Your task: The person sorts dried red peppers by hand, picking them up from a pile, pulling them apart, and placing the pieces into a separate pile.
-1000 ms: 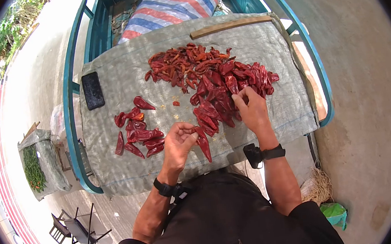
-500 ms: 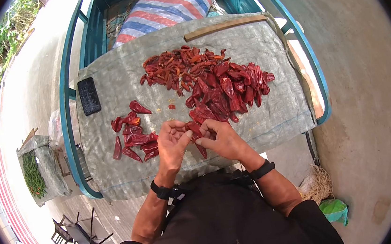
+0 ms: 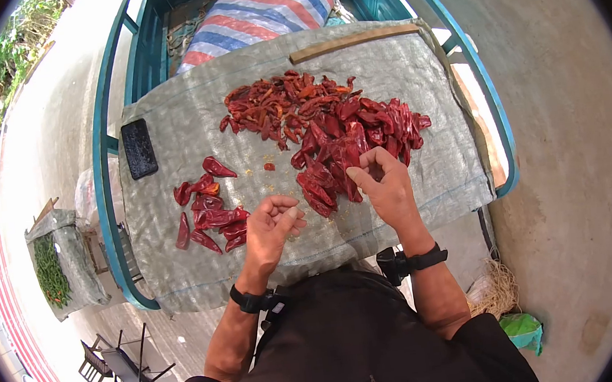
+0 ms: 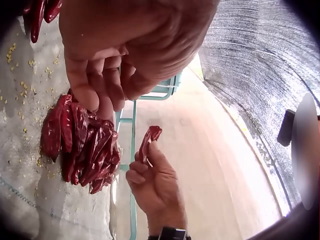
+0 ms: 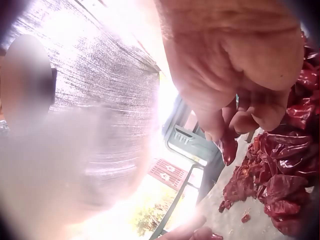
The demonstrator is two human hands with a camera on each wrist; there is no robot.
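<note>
My right hand [image 3: 395,196] pinches a dried red pepper [image 4: 149,137] between thumb and fingers, over the near side of a pile of large, glossy red peppers [image 3: 320,182]. In the right wrist view, the tip of the held pepper pokes out past the fingers. My left hand [image 3: 267,233] hovers over the near part of the cloth with its fingers loosely bent and nothing in them. Left of it lies a smaller group of red peppers [image 3: 209,213]. Behind the large pile spreads a heap of smaller, shrivelled peppers [image 3: 276,107].
A grey woven cloth [image 3: 398,230] covers the surface, with scattered yellow seeds. On it lie a black phone [image 3: 139,149] at left and a wooden strip [image 3: 354,42] at the back. Teal rails [image 3: 103,137] flank both sides; a striped sack [image 3: 252,16] lies behind.
A pepper in my left hand came between both hands, and the left hand is now bare. My right hand came in to meet it, then went back right over the pile with a pepper.
</note>
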